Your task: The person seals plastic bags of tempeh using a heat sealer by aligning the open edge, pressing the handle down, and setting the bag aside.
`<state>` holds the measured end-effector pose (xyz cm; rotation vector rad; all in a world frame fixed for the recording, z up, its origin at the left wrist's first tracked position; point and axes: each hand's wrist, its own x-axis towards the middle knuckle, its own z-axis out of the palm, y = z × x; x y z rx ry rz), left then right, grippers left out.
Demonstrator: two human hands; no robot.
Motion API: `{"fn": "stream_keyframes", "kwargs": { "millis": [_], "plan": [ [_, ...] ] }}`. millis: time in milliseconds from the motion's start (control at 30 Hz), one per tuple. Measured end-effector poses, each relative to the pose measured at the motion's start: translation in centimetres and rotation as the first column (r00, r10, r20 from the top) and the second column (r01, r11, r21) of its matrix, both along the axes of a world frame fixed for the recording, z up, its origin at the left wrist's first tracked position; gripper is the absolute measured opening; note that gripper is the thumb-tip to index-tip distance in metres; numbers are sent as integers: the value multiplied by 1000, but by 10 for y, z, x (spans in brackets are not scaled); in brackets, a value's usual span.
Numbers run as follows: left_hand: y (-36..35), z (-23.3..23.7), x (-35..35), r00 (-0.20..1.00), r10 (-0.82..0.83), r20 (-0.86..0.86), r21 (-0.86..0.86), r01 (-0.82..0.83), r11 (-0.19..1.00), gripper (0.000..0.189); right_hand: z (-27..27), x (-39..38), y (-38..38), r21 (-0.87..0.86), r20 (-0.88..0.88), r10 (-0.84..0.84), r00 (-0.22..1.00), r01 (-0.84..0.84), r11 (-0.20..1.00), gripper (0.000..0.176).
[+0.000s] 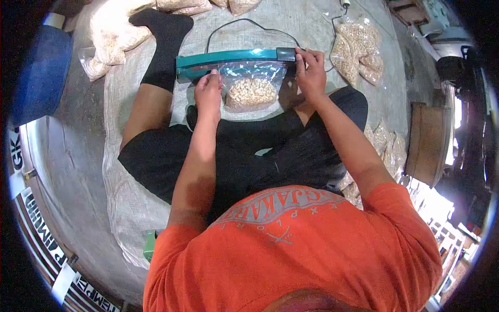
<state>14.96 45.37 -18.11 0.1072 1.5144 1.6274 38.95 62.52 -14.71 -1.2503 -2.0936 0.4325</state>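
Note:
A teal impulse sealer [228, 56] with a black end on its long arm lies across the sheet in front of my crossed legs. Below its arm, a clear plastic bag [252, 93] of pale, bean-like pieces sits with its top edge at the sealer. My left hand [209, 94] pinches the bag's upper left corner, close to the sealer's body. At the other end, the fingers of my right hand [312, 75] are closed around the black end of the sealer's arm. The sealing strip itself is hidden by the arm.
Filled clear bags [358, 49] lie at the upper right, with more bags [384, 145] beside my right knee. Others [112, 44] are piled at the upper left. A black cable [249, 20] loops behind the sealer. A blue container [44, 73] stands at far left.

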Motion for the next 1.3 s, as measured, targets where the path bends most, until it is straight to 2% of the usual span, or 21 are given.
{"fn": "stream_keyframes", "kwargs": {
  "millis": [133,200,333,433,467,500,567,600,667,700,767,833,900,967,1000,1067,1100,1167,1233,1267,1300],
  "plan": [
    [0,3,0,1000,-9,-4,-11,9,1000,30,12,-5,-6,-46,34,-27,999,28,999,24],
    [-1,8,2,999,33,4,6,-33,999,31,9,-4,-6,-30,26,-23,999,23,999,25],
    [-3,-3,-2,1000,12,21,71,-13,997,32,20,-3,-8,-3,21,0,1000,0,1000,24],
    [1,-1,-7,1000,7,3,-16,-7,1000,32,43,-2,-8,-38,-41,37,998,-39,999,23],
    [1,2,-6,1000,16,-8,-4,-16,1000,32,54,-9,-8,78,-42,31,999,-27,997,21],
    [-3,4,-4,1000,17,-18,-2,-17,1000,33,64,-12,-9,63,-40,29,999,-26,998,21],
    [-8,4,0,999,3,-42,-10,-4,1000,33,96,-26,-14,197,-109,85,990,-62,978,20],
    [-8,2,1,1000,-3,-24,-3,3,1000,33,106,-29,-13,195,-113,69,991,-46,980,20],
    [-4,-1,2,1000,-16,-12,10,16,1000,33,119,-36,-10,245,4,126,992,-123,962,22],
    [-3,-3,2,1000,-26,-9,0,26,1000,34,119,-37,-13,246,1,122,993,-119,962,22],
    [-4,-9,2,1000,-26,-9,-9,26,1000,34,119,-38,-27,339,-87,97,991,-62,939,32],
    [-2,-14,-1,994,-80,-76,-40,77,996,35,87,-26,-62,333,-316,-113,942,222,916,47],
    [0,2,0,995,-63,-83,-70,57,996,34,16,-2,-93,43,-292,-213,932,235,971,49],
    [1,12,8,999,-33,-11,-8,33,999,31,-39,12,-97,-312,-160,-132,978,77,947,42],
    [2,4,6,997,-74,-38,-6,74,997,29,-37,8,-91,-319,-154,-160,975,104,942,42],
    [4,-1,10,992,-105,-75,-6,105,994,30,-18,-17,-69,-650,-422,-378,824,16,760,36],
    [2,0,8,987,-112,-114,-6,112,994,30,-16,-21,-64,-645,-431,-372,822,7,764,36],
    [4,-4,3,983,-124,-136,-30,122,992,32,-18,-29,-50,-770,-296,-425,855,49,636,32],
    [6,-6,4,977,-131,-167,2,133,991,31,-21,-36,-48,-748,-311,-428,849,59,661,25],
    [8,-5,4,986,-135,-97,49,140,989,28,-21,-36,-48,-740,-304,-417,856,63,670,22],
    [8,-4,6,985,-139,-99,47,144,988,28,-21,-34,-49,-733,-298,-412,861,71,677,20]
  ]
}}
